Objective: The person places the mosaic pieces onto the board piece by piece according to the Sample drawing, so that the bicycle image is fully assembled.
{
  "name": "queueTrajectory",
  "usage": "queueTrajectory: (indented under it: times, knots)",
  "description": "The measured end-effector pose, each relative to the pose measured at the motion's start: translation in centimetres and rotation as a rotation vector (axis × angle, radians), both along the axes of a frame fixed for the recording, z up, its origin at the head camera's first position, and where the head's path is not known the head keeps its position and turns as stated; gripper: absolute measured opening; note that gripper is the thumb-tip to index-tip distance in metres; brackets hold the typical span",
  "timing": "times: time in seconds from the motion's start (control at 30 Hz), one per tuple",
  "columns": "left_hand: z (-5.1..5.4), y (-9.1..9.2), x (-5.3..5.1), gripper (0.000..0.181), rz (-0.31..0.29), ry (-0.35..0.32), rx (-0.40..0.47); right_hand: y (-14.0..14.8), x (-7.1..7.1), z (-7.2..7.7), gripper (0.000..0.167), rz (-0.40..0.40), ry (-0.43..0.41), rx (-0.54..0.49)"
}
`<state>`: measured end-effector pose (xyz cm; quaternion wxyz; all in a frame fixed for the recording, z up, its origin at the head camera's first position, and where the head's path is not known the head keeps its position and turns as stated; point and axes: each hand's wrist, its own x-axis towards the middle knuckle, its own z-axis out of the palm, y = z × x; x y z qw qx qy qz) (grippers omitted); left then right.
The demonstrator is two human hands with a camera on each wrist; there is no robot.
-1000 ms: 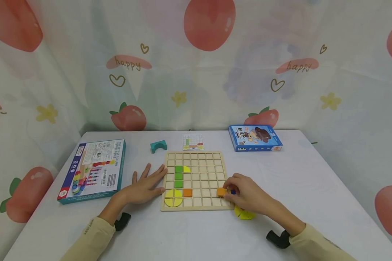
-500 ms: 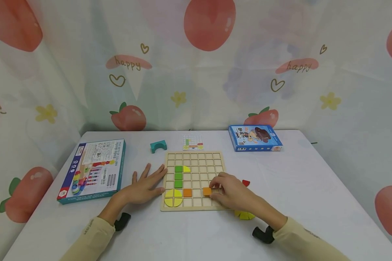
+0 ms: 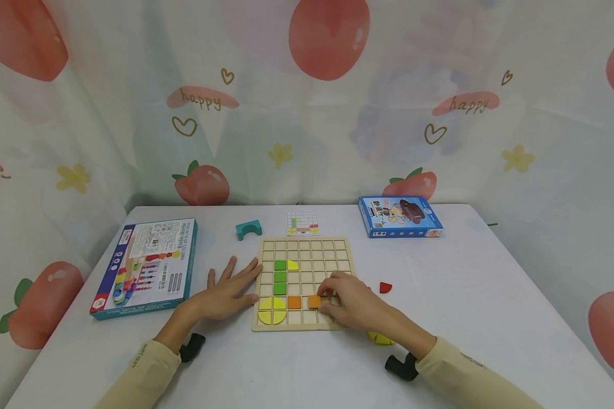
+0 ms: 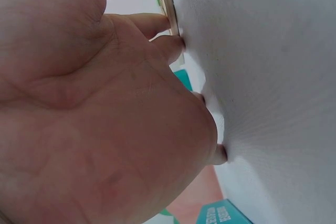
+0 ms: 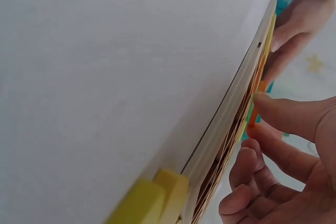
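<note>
A wooden grid board (image 3: 307,246) lies flat on the white table. Several green square tiles (image 3: 279,276), yellow quarter-circle tiles (image 3: 272,311) and one orange square tile (image 3: 294,302) sit in its cells on the left side. My right hand (image 3: 352,301) pinches a second orange square tile (image 3: 314,301) between thumb and fingertips, just right of the first orange one. In the right wrist view this held orange tile (image 5: 256,108) appears edge-on at the board's surface. With fingers spread, my left hand (image 3: 227,292) rests on the table, its fingertips touching the board's left edge.
A small pattern card (image 3: 302,223) and a teal arch block (image 3: 248,229) lie behind the board. Boxes stand at the left (image 3: 145,267) and back right (image 3: 401,216). A red piece (image 3: 385,287) and several yellow pieces (image 3: 381,338) lie right of the board.
My right hand has carried the orange tile leftward over the board, from its right edge to near the other orange tile. The red piece at the right has come into view. My left hand stays put.
</note>
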<state>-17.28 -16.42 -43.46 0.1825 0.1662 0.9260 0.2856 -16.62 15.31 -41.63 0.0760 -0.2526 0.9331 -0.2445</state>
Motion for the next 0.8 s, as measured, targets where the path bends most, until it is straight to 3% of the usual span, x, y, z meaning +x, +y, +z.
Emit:
queueTrajectory:
  times: [0.8]
  knots:
    - [-0.3, 0.0, -0.1, 0.074, 0.006, -0.001, -0.012, -1.4, -0.3, 0.0, 0.020, 0.021, -0.001, 0.028]
